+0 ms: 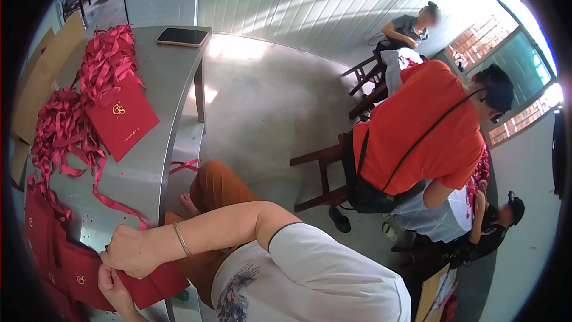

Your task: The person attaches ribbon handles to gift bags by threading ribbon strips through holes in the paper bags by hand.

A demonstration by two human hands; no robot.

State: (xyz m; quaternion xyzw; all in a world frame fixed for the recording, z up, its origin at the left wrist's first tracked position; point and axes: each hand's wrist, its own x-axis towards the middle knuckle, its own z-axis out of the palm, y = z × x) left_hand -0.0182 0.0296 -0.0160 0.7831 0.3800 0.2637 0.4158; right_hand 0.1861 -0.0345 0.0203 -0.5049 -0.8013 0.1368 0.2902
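Note:
My right hand [132,251], with a metal bangle at the wrist, is closed in a pinch at the edge of a red paper bag [159,281]. Just below it, my left hand [113,288] has its fingers closed on the same bag; the exact grip point is hidden between the hands. The bag lies flat at the table's near edge, over more flat red bags [42,232] with gold marks. A loose red ribbon [119,201] trails down from the heap toward my right wrist.
On the grey metal table [140,143] are a heap of red ribbons [107,62], another red bag [122,116] and a phone [182,37]. A cardboard box [50,65] stands at the left. To the right, a person in an orange shirt [423,128] and others sit around another table.

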